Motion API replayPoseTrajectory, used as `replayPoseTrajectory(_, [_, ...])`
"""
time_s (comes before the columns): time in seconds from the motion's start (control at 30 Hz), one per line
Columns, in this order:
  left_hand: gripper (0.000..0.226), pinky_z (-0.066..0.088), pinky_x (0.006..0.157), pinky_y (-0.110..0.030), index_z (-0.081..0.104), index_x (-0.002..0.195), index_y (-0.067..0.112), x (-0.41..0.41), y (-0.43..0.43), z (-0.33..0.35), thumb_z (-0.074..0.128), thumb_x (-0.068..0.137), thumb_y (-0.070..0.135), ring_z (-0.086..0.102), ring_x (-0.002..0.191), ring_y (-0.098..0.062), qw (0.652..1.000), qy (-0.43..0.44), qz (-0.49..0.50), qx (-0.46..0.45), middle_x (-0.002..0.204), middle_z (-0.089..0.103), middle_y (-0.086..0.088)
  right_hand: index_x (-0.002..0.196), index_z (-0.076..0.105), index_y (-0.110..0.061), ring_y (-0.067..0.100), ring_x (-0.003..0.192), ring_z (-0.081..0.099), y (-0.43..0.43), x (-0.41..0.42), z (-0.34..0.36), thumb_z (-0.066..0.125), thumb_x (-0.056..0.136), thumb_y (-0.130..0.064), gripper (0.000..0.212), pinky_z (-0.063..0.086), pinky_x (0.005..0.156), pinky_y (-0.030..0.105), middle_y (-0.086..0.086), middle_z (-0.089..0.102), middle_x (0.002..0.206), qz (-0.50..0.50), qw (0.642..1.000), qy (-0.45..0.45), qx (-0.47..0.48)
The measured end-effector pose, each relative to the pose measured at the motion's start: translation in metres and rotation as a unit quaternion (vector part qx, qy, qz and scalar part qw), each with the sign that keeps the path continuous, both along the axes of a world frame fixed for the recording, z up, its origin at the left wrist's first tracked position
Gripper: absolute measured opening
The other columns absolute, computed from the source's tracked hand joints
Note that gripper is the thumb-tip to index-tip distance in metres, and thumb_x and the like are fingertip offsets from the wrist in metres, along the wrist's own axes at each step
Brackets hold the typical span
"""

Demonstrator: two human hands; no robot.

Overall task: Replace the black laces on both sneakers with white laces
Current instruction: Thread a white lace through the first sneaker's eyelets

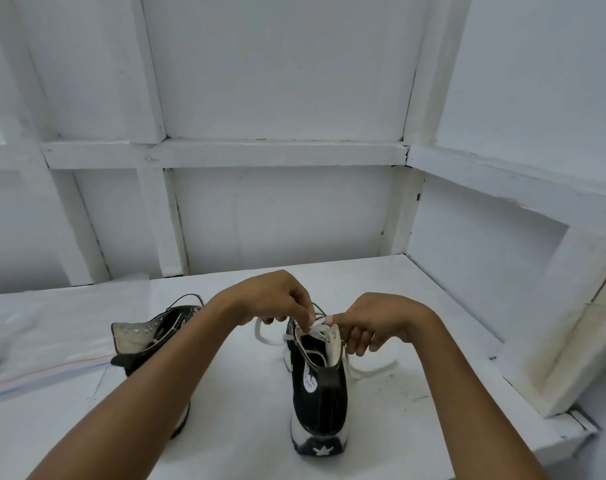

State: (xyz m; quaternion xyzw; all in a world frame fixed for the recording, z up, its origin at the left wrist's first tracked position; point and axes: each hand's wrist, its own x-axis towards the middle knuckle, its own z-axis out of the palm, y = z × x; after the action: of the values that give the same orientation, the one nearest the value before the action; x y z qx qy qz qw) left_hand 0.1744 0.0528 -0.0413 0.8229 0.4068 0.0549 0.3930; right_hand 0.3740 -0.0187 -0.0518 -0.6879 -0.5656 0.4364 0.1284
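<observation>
Roughly halfway, by my read. Far left, clear plastic bag (52,327) on white table (225,427). Left sneaker (145,341) slumped open, a thin black lace (187,298) showing at its far end: likely still to redo. Left hand (277,299) arched over, fingertips pinching white lace (381,367). Right sneaker (318,386) upright, heel toward camera, white lacing reaching the top eyelets. Right hand (374,323) curled, thumb and fingers pinching the lace beside the collar.

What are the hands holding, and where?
The left hand and right hand each pinch the white lace, close to the top eyelets of the sneaker.
</observation>
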Motion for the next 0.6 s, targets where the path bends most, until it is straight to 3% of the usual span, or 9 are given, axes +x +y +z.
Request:
replayPoseTrajectory(0.17, [0.010, 0.030, 0.050, -0.020, 0.075, 0.087, 0.012, 0.007, -0.002, -0.002, 0.073, 0.078, 0.008, 0.042, 0.058, -0.007, 1.000, -0.004, -0.017, -0.014, 0.073, 0.070, 0.003, 0.094, 0.073, 0.000, 0.019, 0.073, 0.071, -0.002, 0.000, -0.005, 0.067, 0.083, -0.057, 0.058, 0.052, 0.066, 0.025, 0.013, 0.076, 0.086, -0.022, 0.997, 0.078, -0.003])
replayPoseTrajectory(0.27, [0.015, 0.029, 0.051, -0.020, 0.076, 0.092, 0.011, 0.008, -0.002, -0.001, 0.073, 0.079, 0.006, 0.041, 0.055, -0.004, 1.000, -0.009, -0.009, -0.021, 0.069, 0.071, 0.014, 0.097, 0.072, 0.006, 0.025, 0.077, 0.072, -0.003, 0.002, -0.008, 0.069, 0.088, -0.031, 0.038, 0.054, 0.067, 0.026, 0.016, 0.075, 0.085, -0.024, 0.994, 0.110, -0.011])
replayPoseTrajectory(0.33, [0.014, 0.029, 0.051, -0.021, 0.077, 0.089, 0.014, 0.007, 0.000, -0.001, 0.076, 0.077, 0.006, 0.040, 0.056, -0.006, 0.999, -0.022, -0.002, -0.024, 0.076, 0.073, 0.004, 0.091, 0.071, 0.004, 0.027, 0.074, 0.072, -0.004, 0.004, -0.008, 0.064, 0.088, -0.015, 0.020, 0.054, 0.065, 0.027, 0.016, 0.074, 0.079, -0.026, 0.991, 0.130, -0.013])
replayPoseTrajectory(0.43, [0.014, 0.028, 0.050, -0.022, 0.077, 0.085, 0.015, 0.006, 0.001, -0.002, 0.076, 0.075, 0.005, 0.039, 0.056, -0.007, 0.999, -0.033, 0.005, -0.025, 0.083, 0.073, -0.008, 0.090, 0.069, 0.004, 0.027, 0.072, 0.072, -0.005, 0.006, -0.010, 0.063, 0.087, -0.010, 0.016, 0.054, 0.065, 0.027, 0.018, 0.073, 0.080, -0.029, 0.990, 0.140, -0.016])
replayPoseTrajectory(0.6, [0.016, 0.027, 0.050, -0.022, 0.076, 0.083, 0.017, 0.010, -0.001, -0.003, 0.074, 0.075, 0.003, 0.040, 0.054, -0.005, 0.999, -0.029, -0.006, -0.036, 0.074, 0.073, 0.001, 0.093, 0.069, 0.006, 0.028, 0.074, 0.072, -0.003, 0.007, -0.013, 0.063, 0.087, -0.010, 0.018, 0.054, 0.065, 0.027, 0.021, 0.073, 0.084, -0.028, 0.988, 0.151, -0.020])
